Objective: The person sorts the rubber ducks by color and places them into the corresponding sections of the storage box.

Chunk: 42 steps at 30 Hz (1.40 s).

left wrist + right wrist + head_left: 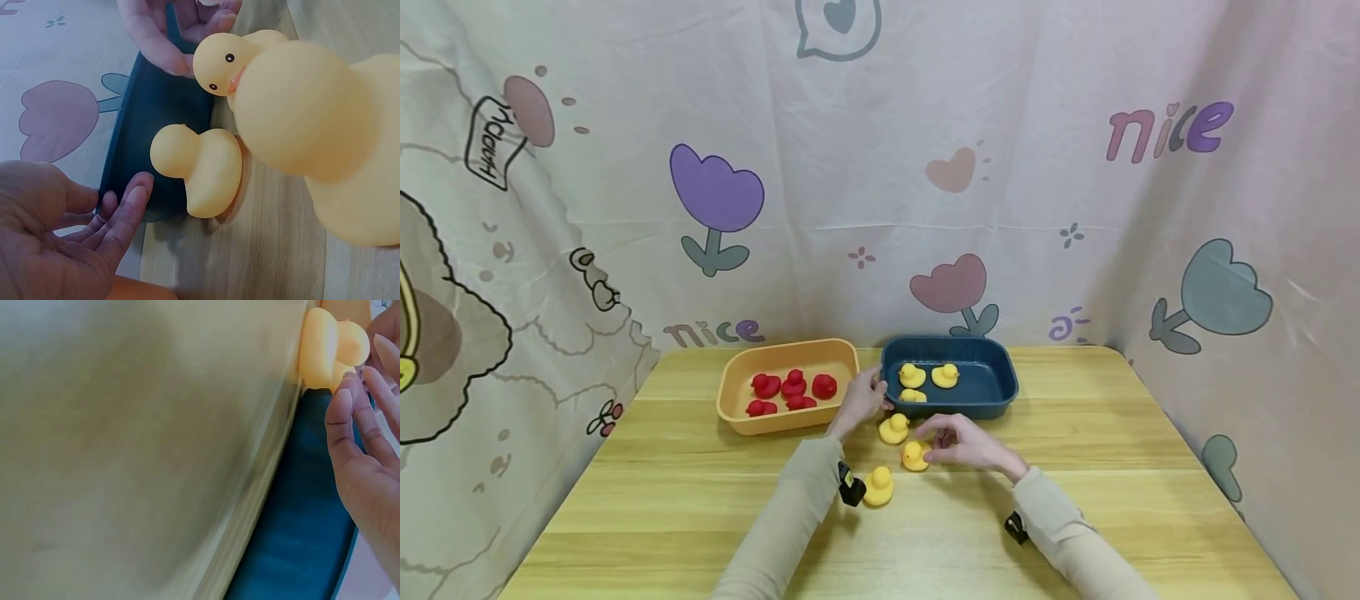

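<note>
My left hand (863,395) is at the near left end of a blue bin (1002,400), thumb and fingers pinching its rim (101,178). Three yellow rubber ducks lie inside, one a duck facing left (912,376). My right hand (966,442) reaches in from the right, its fingers spread, one fingertip right at the head of a yellow duck (913,456) on the table. Another yellow duck (893,429) sits just in front of the bin, between the hands. A third duck (878,487) stands nearer, beside the left wrist.
A yellow-orange bin (752,426) with several red ducks (793,384) stands left of the blue one. Both bins are at the back of the wooden table (647,508), before a printed curtain (850,167). Black wrist cameras (851,485) sit under the sleeves.
</note>
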Tool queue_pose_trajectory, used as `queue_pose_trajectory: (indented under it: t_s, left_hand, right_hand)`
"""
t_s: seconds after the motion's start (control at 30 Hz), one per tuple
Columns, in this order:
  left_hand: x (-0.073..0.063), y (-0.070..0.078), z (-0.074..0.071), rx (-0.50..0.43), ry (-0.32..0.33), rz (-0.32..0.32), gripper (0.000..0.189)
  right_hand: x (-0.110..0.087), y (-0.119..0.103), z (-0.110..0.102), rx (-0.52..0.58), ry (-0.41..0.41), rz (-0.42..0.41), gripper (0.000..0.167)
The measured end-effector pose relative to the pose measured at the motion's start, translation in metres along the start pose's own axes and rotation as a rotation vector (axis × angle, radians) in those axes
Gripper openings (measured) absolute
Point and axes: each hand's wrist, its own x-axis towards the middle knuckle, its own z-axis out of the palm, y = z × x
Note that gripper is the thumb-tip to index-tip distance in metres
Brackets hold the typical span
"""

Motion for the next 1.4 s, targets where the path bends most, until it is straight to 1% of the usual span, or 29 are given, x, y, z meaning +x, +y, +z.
queue_pose_trajectory:
  t_s: [0.13, 0.37, 0.73, 1.03, 1.27, 1.4]
  left_hand:
    - [0.000, 0.001, 0.000, -0.002, 0.001, 0.006, 0.051]
    - [0.000, 0.001, 0.000, -0.009, 0.007, 0.018, 0.050]
    - [-0.001, 0.001, 0.000, -0.012, 0.001, 0.005, 0.050]
    - [0.000, 0.001, 0.000, -0.010, -0.002, 0.004, 0.050]
    - [-0.001, 0.003, 0.000, -0.014, -0.002, -0.023, 0.050]
    - [-0.001, 0.002, 0.000, -0.012, -0.001, -0.015, 0.050]
  right_hand:
    - [0.002, 0.001, 0.001, 0.007, -0.024, 0.013, 0.031]
    - [0.006, 0.002, 0.004, 0.019, -0.027, 0.032, 0.031]
    - [0.012, 0.000, 0.006, 0.054, -0.035, 0.034, 0.030]
    - [0.014, -0.001, 0.006, 0.024, -0.041, 0.034, 0.025]
    - [0.016, 0.002, 0.006, 0.005, -0.051, 0.024, 0.023]
    - [0.017, 0.002, 0.006, 0.012, -0.051, 0.028, 0.023]
